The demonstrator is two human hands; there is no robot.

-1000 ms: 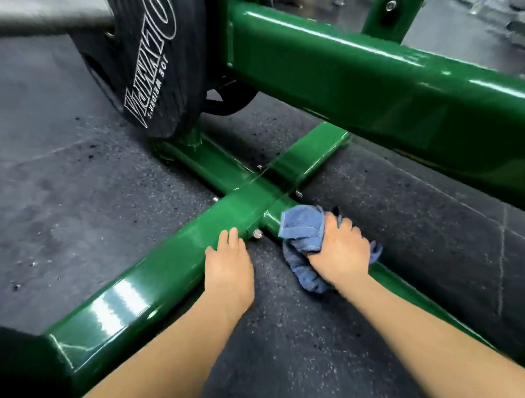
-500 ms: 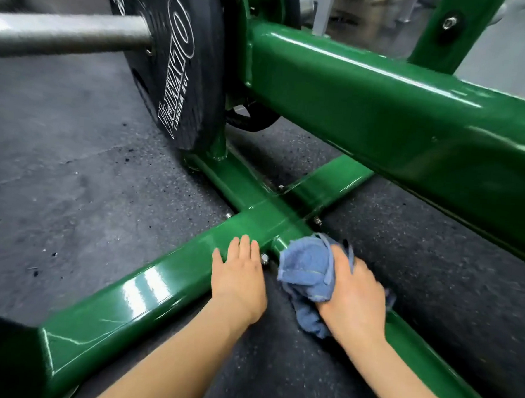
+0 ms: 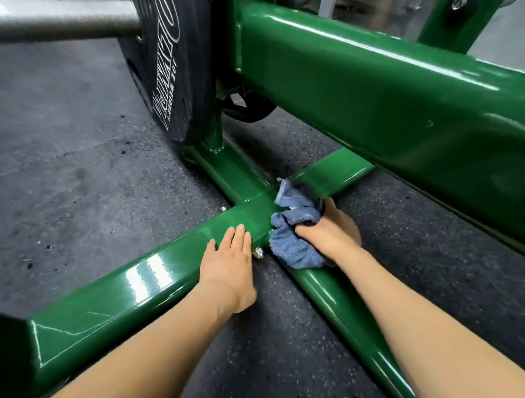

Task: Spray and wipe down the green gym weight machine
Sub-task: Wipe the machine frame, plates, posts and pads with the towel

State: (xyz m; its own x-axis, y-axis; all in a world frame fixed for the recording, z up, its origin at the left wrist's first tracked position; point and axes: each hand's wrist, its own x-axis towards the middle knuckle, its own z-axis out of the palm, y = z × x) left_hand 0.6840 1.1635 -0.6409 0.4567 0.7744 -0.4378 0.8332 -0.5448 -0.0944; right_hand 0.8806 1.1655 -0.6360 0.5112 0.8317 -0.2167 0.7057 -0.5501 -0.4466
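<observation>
We see a glossy green weight machine frame [image 3: 147,287], its floor bars crossing, with a crumpled blue cloth [image 3: 292,240] pressed onto the joint.

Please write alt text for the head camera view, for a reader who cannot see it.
A person's right hand grips a blue cloth against the joint of a green weight machine's floor frame, while the left hand rests flat on the bar beside it. A black weight plate on a steel bar stands behind, on grey rubber floor.
</observation>
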